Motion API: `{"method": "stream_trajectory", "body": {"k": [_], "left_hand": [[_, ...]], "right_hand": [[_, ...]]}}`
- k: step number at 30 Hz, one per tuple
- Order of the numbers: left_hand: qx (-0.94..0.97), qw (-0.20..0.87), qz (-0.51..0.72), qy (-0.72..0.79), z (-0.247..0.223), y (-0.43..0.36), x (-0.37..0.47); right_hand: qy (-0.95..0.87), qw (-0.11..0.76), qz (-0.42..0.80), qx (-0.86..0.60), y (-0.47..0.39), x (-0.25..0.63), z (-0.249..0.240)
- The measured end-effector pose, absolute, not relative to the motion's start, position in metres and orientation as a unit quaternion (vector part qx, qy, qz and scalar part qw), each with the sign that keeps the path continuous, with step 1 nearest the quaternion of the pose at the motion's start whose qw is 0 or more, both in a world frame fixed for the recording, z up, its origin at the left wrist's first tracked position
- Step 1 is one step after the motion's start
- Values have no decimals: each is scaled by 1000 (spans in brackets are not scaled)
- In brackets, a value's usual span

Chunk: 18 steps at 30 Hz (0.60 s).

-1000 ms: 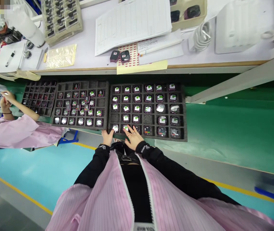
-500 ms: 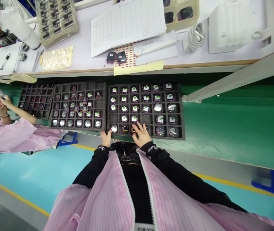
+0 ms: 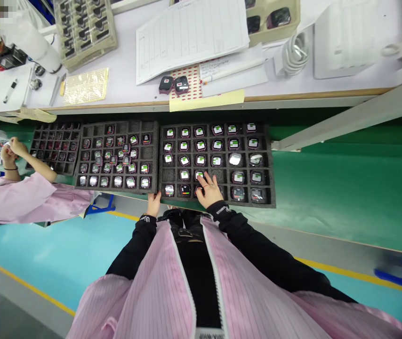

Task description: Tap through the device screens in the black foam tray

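Observation:
A black foam tray [image 3: 275, 188] with a grid of cells lies on the green belt in front of me, most cells holding a small device with a lit screen [image 3: 217, 160]. My right hand [image 3: 208, 188] rests flat over the tray's near rows, fingers spread on a device in the second row from the front. My left hand [image 3: 154, 203] touches the tray's near left corner, next to a device [image 3: 169, 189]. Neither hand grips anything.
Two more foam trays lie to the left, one crowded with devices [image 3: 116, 160], one darker [image 3: 58, 143]. A co-worker's hands [image 3: 10, 150] work at the far left. The white bench behind holds paper sheets [image 3: 190, 33], two loose devices [image 3: 173, 84] and beige trays [image 3: 84, 28].
My right hand has slid rightward along the near row and then forward onto the second row. My left hand stayed at the tray's corner.

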<state>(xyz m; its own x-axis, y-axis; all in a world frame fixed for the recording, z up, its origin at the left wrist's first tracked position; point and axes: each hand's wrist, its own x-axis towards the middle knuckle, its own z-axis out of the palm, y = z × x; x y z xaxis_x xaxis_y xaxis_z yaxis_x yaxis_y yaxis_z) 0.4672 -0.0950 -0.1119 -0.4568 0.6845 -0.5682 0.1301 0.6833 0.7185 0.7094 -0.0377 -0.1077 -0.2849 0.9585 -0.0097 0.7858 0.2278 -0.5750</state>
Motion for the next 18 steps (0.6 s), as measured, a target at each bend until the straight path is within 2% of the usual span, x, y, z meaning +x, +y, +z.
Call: {"method": "stream_trajectory", "body": {"k": [5, 11, 18], "left_hand": [[244, 468, 294, 797, -117, -95, 463], [232, 472, 291, 799, -122, -94, 459], [225, 480, 299, 793, -122, -92, 458]], "right_hand": [[-781, 121, 222, -571, -31, 705, -100], [-793, 147, 223, -547, -28, 693, -94], [-815, 129, 255, -504, -20, 665, -91]]}}
